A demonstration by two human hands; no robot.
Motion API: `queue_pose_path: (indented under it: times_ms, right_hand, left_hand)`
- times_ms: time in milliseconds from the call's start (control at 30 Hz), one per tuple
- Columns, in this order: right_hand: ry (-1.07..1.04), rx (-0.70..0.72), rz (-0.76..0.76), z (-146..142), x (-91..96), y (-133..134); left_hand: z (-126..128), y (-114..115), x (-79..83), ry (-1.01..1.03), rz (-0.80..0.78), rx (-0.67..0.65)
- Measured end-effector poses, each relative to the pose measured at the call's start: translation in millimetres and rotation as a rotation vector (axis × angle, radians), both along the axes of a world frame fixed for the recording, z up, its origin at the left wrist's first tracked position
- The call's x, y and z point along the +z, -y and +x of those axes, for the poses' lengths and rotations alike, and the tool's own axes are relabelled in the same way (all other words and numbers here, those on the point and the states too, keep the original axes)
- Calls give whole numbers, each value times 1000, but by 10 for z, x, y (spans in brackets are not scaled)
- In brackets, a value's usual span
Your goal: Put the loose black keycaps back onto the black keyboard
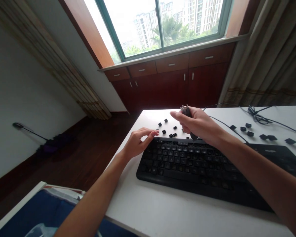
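Right hand (197, 125) grasping dark tool (186, 112); left hand (136, 142) near keyboard (180, 174), cannot tell grip.

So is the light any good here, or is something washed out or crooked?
Head view: the sky beyond the window is blown out to near white; head view: the floor sinks into gloom; head view: the black keyboard looks dim and low in contrast; head view: the cabinets slant, perhaps from camera tilt.

Looked like a room in a home. Had reddish-brown cabinets (150, 87) built in at twelve o'clock beneath a sliding window (160, 28), long curtains (268, 56) at ten and two, and a dark brown floor (76, 158) at eight. Looked out past greenery (171, 31) to high-rise blocks (198, 14).
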State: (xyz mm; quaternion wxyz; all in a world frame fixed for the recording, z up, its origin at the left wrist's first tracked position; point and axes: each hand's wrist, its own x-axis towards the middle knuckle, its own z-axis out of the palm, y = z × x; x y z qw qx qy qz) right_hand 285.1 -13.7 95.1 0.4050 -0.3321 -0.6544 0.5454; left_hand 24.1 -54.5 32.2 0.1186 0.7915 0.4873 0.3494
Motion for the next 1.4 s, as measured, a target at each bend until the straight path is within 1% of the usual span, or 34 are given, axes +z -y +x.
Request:
queue_pose_path:
  times_ms: [100,167,233,300,400,500,633,767,900,1133,1300,1400]
  right_hand:
    - [-231,12,-82,-99,18,115]
    - [-363,24,-136,-217,21,185]
    - [-443,9,-136,-387,-11,220]
    - [-436,18,-101,-591,-84,209]
    - [-349,61,-79,-882,-229,133]
    - [-294,88,-57,-1048,-361,53]
    - [-243,107,-28,-1076,-472,15]
    - [-204,131,-13,-1075,-515,29]
    - [-182,173,1,-1135,-548,36]
    - [-233,213,-8,-1240,-614,3]
    - [-314,180,-55,-1198,-596,-36]
    - [-319,176,-73,-1158,-585,-38]
  left_hand:
    - [-4,-54,-93,73,21,124]
    - [4,-92,-152,123,19,184]
    - [10,-125,-195,167,7,219]
    - [6,-150,-215,204,-4,241]
    - [-21,-164,-220,245,-11,271]
    - [-44,-159,-224,269,-25,288]
    - [-41,-163,-244,294,-48,279]
    - [-33,-191,-258,312,-69,274]
    - [-35,-200,-248,316,-94,271]
    - [-33,-185,-224,306,-121,262]
    - [-26,-198,-252,303,-127,277]
    - [-22,-196,-250,297,-129,276]
